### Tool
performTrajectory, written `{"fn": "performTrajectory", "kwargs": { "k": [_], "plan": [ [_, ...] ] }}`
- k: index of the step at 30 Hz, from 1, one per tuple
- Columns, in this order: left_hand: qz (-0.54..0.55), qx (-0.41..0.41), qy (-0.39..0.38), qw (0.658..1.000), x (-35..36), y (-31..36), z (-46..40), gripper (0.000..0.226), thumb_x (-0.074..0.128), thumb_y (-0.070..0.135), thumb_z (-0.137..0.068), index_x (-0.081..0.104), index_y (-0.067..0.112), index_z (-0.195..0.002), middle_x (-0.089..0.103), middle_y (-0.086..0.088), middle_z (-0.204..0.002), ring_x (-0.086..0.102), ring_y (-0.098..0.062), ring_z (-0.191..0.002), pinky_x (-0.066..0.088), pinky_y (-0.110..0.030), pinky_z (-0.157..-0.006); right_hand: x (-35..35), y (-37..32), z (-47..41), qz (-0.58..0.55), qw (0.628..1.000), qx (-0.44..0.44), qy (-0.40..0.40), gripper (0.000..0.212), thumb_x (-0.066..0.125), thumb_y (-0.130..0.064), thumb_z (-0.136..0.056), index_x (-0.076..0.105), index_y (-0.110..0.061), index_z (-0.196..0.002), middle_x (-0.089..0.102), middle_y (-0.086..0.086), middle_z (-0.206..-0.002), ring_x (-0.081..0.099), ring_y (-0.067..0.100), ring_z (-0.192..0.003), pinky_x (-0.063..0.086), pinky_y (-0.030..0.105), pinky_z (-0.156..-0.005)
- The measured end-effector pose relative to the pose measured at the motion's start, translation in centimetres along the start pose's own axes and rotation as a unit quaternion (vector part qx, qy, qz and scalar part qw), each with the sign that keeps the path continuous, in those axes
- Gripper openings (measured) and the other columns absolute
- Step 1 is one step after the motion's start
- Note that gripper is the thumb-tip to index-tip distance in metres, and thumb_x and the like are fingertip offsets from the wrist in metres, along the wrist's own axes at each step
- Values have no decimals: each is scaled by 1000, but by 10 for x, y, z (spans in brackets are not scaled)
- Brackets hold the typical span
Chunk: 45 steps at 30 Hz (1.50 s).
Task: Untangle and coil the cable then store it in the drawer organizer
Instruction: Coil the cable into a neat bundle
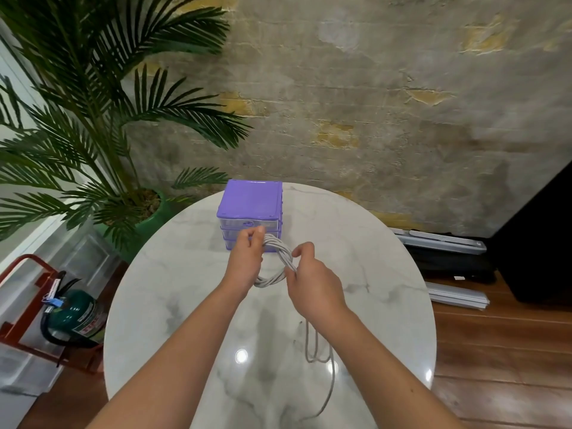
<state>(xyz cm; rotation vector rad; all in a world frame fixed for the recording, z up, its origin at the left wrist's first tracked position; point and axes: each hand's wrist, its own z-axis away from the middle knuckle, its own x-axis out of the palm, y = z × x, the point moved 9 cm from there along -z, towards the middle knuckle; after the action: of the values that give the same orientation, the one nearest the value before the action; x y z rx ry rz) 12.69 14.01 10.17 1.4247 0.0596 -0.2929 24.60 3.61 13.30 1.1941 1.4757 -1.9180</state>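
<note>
A grey cable (280, 253) is wound into a coil of several loops, held above the round marble table (185, 292). My left hand (247, 258) grips the coil's far left side with curled fingers. My right hand (312, 283) pinches the coil's near right side. A loose tail of cable (315, 348) hangs from under my right hand and trails across the table toward its near edge. The purple drawer organizer (250, 202), with clear drawers all pushed in, stands just behind the coil at the table's far side.
A potted palm (93, 119) in a green pot stands left of the table. A green fire extinguisher (77, 317) in a red stand sits on the floor at lower left. Dark cases and grey rails (445, 246) lie along the wall at right.
</note>
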Motion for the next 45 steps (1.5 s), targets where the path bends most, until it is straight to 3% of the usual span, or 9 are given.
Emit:
{"fn": "performTrajectory", "kwargs": {
  "k": [6,11,14,17,23,30,34,41,45],
  "plan": [
    [51,-21,-43,998,6,4,3,39,41,50,-99,57,14,-98,51,5,-63,44,-12,-59,35,-26,-55,24,27,-5,-120,985,71,-98,14,47,-17,-96,58,-11,-103,72,8,-90,65,29,-81,55,41,-76],
    [35,-29,-80,996,10,0,12,38,65,44,-88,54,19,-114,61,3,-93,55,-12,-72,44,-22,-64,14,24,-8,-165,980,69,-85,41,48,-37,-98,42,-17,-63,42,-3,-58,39,15,-54,29,30,-51],
    [23,2,-73,997,10,5,16,36,68,33,-88,55,20,-119,62,2,-107,58,-11,-81,46,-20,-66,14,27,-10,-162,983,64,-61,43,50,-46,-96,51,-18,-64,40,-5,-54,41,19,-58,29,33,-55],
    [11,30,-60,998,3,9,14,27,68,31,-88,58,20,-111,64,7,-98,60,-10,-85,47,-22,-72,19,26,-9,-186,980,36,-58,47,48,-41,-99,37,-22,-57,32,-4,-50,31,15,-54,25,34,-57],
    [15,64,-83,994,0,13,16,19,67,27,-89,62,18,-105,68,7,-93,61,-9,-82,48,-24,-71,25,30,-6,-250,964,14,-95,45,51,-38,-99,51,-33,-54,41,-12,-44,34,5,-47,27,24,-53],
    [-44,51,-183,981,17,3,30,23,59,36,-94,59,25,-115,66,2,-82,62,-3,-69,46,-17,-56,10,36,-20,-230,972,16,-38,44,50,-32,-99,38,-22,-59,32,-6,-55,31,14,-57,26,33,-59],
    [-109,79,-176,975,16,2,31,23,46,46,-98,57,29,-110,67,0,-76,60,-2,-63,44,-22,-61,8,39,-25,-171,984,5,-52,39,47,-39,-99,49,-19,-65,40,-4,-57,39,16,-62,34,36,-63],
    [-84,54,-221,970,15,-1,36,33,69,24,-88,57,21,-119,72,-3,-88,73,-18,-77,56,-27,-68,0,38,-19,-32,997,-19,-71,32,42,-45,-99,54,-31,-72,55,-8,-67,54,19,-75,38,30,-59],
    [-106,15,-236,966,15,8,30,27,70,35,-87,63,16,-105,74,0,-90,72,-12,-77,53,-29,-72,-5,28,-19,-17,995,-27,-97,29,44,-44,-96,65,-30,-81,60,-4,-70,56,20,-71,40,30,-59]
  ]
}}
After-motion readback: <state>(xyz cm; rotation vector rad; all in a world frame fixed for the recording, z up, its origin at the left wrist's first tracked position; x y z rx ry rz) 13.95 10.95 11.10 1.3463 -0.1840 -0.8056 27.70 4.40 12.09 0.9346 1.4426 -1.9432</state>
